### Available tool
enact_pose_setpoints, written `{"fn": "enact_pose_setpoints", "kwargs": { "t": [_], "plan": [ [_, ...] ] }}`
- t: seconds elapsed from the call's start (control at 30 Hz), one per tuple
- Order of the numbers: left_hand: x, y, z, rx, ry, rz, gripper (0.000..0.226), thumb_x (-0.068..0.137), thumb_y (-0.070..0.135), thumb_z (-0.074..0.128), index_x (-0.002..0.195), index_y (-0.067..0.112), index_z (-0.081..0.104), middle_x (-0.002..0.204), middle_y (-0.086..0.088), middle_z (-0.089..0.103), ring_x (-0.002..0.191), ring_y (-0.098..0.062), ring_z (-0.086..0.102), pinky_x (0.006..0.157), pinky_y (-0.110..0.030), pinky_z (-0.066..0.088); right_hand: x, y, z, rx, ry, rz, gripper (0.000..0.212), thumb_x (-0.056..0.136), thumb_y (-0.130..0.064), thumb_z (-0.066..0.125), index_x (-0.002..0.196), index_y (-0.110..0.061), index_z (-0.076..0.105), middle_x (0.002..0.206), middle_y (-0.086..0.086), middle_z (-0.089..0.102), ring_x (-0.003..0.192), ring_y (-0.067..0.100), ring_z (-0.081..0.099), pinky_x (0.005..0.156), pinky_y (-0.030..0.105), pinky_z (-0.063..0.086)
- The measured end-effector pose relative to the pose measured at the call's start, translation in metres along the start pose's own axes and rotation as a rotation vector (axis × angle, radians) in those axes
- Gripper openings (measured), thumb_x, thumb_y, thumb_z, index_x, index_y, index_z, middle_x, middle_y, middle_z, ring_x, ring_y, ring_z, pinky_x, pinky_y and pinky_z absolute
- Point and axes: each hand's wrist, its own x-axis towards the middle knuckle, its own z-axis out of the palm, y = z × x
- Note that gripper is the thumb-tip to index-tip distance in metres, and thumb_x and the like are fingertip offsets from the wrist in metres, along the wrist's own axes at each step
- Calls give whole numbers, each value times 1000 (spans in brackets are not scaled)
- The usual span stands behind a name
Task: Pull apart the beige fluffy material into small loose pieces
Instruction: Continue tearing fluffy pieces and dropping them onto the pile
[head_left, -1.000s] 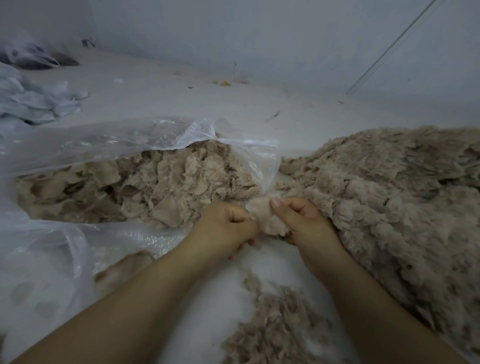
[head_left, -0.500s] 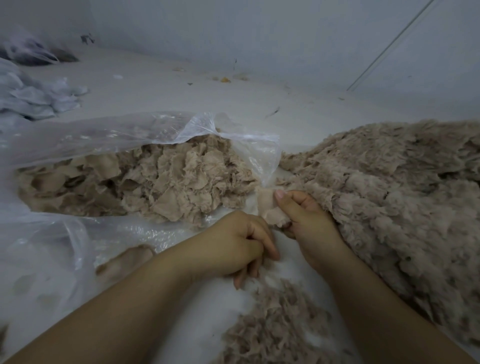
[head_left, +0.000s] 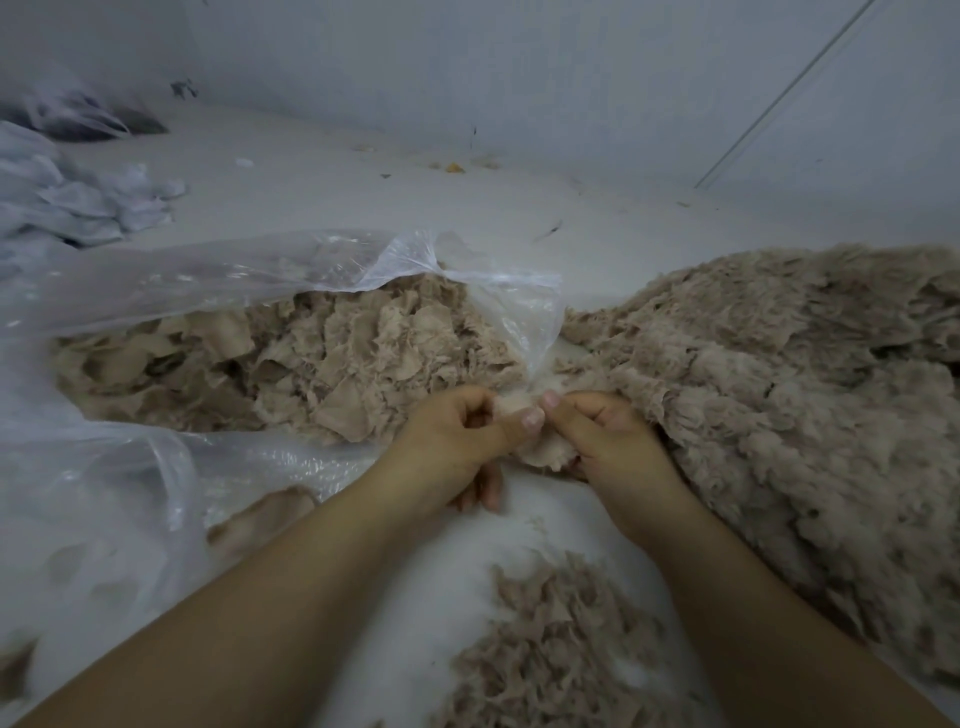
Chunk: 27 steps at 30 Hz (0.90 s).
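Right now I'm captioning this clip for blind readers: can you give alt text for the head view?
Two bare hands, left hand and right hand, pinch one small beige fluffy piece between them. A clear plastic bag of beige scraps lies left, a big fluffy pile right, and loose shreds lie near the forearms.

It looked like a bare workroom or small sorting space for textile scrap rather than a home. A plain pale floor (head_left: 363, 208) met unpainted-looking grey walls (head_left: 519, 62) across the top of the frame, with litter specks (head_left: 454, 167) along the join. Bulk material lay straight on the floor: a large heap of beige fluffy material (head_left: 779, 389) at right, a clear plastic bag (head_left: 234, 275) of torn pieces at left centre, and crumpled white fabric scraps (head_left: 78, 197) at upper left.
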Motion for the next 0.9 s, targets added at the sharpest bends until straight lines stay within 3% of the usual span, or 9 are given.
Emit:
{"fn": "enact_pose_setpoints", "kwargs": {
  "t": [0.07, 0.13, 0.3, 0.53, 0.63, 0.7, 0.77, 0.83, 0.9],
  "plan": [
    [1, -4, 2, -54, 0, 37, 22, 86, 21, 69, 77, 2, 63, 46, -8, 56, 28, -13, 45, 32, -15, 30, 0, 0, 0, -7, -29, -5, 41, 97, -29, 55, 80, 5, 69, 67, 21, 65, 63, 21, 60, 62, 31, 51],
    [4, -8, 2, -140, 73, 57, 21, 92, 7, 62, 71, 4, 62, 46, -7, 56, 29, -13, 46, 32, -16, 33, -1, 0, 1, -66, -74, -40, 46, 94, -31, 60, 77, 12, 62, 63, 24, 59, 58, 22, 52, 57, 31, 45],
    [11, -10, -4, -120, 192, 117, 24, 92, 8, 63, 71, -2, 56, 44, -5, 55, 30, -11, 43, 33, -17, 32, 3, 1, -1, -105, 5, -6, 38, 91, -29, 59, 56, -14, 61, 45, -4, 40, 42, 5, 33, 44, 15, 30],
    [10, -9, -1, -144, 210, 127, 23, 90, 10, 66, 71, 0, 59, 47, -8, 56, 29, -12, 42, 34, -17, 31, 10, 4, -2, 60, 116, 111, 44, 102, -28, 43, 65, -10, 56, 43, -5, 38, 39, 5, 29, 38, 13, 27],
    [6, -4, -2, -117, 165, 78, 27, 90, 9, 66, 66, 0, 58, 43, -8, 53, 27, -12, 40, 33, -14, 28, 9, 3, -3, 48, 95, 83, 45, 98, -40, 44, 68, -9, 58, 47, -4, 41, 40, 4, 33, 39, 15, 28],
    [2, -1, 1, -77, 75, 16, 30, 89, 10, 67, 62, 1, 58, 42, -10, 54, 26, -13, 41, 33, -14, 28, 6, 2, 0, -8, 14, 22, 38, 90, -40, 54, 67, -11, 62, 52, 0, 53, 45, 7, 46, 45, 19, 38],
    [-2, 1, 7, -43, 17, -17, 30, 90, 9, 66, 64, 0, 56, 40, -7, 54, 25, -13, 41, 32, -15, 29, 5, 1, 1, -27, 3, 14, 36, 94, -29, 57, 77, 1, 67, 65, 20, 65, 58, 21, 59, 56, 29, 48],
    [-2, 3, 9, -21, 8, -21, 29, 92, 8, 63, 65, 1, 54, 38, -3, 53, 24, -11, 40, 32, -14, 28, 5, 1, 0, -11, 53, 52, 39, 98, -24, 54, 85, 10, 65, 73, 31, 64, 64, 27, 58, 61, 34, 48],
    [0, 5, 7, -46, 60, -6, 27, 93, 4, 61, 66, 3, 54, 40, -4, 54, 25, -11, 39, 32, -13, 27, 6, 2, -1, 28, 125, 82, 37, 98, -26, 53, 71, -2, 61, 53, 8, 55, 48, 12, 49, 48, 22, 41]
  ]
}}
